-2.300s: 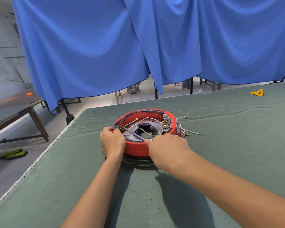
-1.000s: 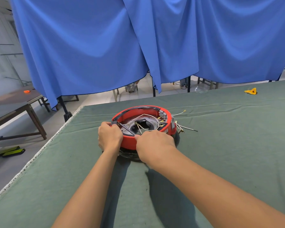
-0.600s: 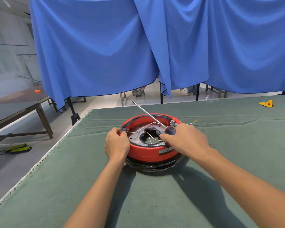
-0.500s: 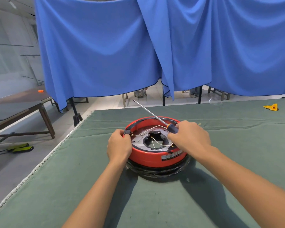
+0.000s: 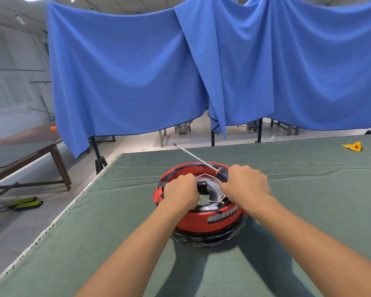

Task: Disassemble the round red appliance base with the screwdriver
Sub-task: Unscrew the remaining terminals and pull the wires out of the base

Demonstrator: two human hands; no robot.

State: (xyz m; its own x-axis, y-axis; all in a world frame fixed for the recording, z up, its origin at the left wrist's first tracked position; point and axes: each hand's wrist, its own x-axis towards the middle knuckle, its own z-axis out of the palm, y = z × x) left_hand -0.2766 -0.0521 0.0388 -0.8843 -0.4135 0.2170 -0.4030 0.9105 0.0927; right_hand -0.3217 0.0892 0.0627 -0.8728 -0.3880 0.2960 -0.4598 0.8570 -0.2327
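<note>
Both hands are now sitting inside the round red base (image 5: pixel 204 219): the left hand (image 5: pixel 180 192) is curling over its inner wires, grip contents unclear, while the right hand (image 5: pixel 245 185) is clamping the screwdriver (image 5: pixel 201 161), shaft pointing up and away. It is resting open on the green desk (image 5: pixel 308 189), before blue curtains (image 5: pixel 137 71).

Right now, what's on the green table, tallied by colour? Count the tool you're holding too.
Red: 1, the round appliance base
Yellow: 1, a small scrap at the far right
Metal with a dark handle: 1, the screwdriver, gripped by the right hand with its tip pointing away
Total: 3
The left hand reaches into the base.
</note>
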